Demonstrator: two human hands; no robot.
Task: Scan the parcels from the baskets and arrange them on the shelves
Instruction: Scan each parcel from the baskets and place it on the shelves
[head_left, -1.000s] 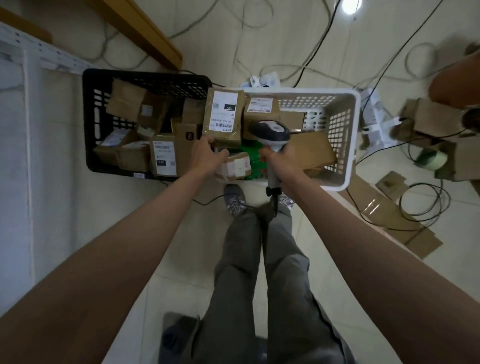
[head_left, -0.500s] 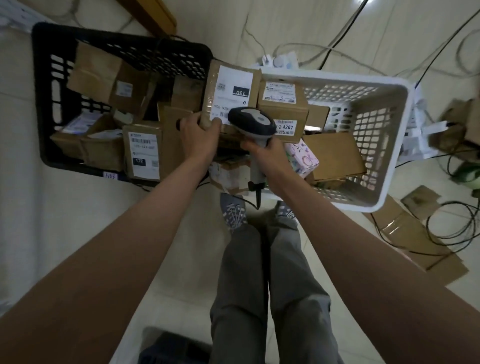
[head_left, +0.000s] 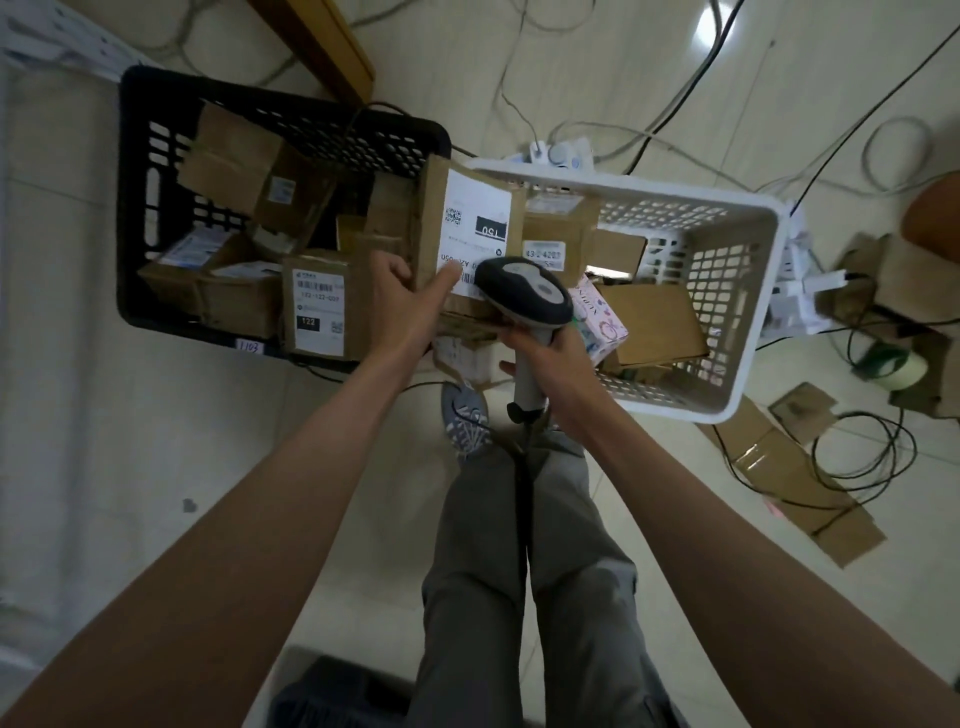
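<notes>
Here the left hand (head_left: 410, 306) grips the parcel (head_left: 467, 228); the right hand (head_left: 550, 358) clasps the scanner (head_left: 524, 291) just beside it.

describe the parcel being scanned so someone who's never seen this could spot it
Find the black basket and white basket side by side on the floor. Above where they meet, the left hand holds up a brown parcel while the right hand aims a scanner at it. Alone among the parcels it is lifted, and its big white label shows an upside-down "150".
</notes>
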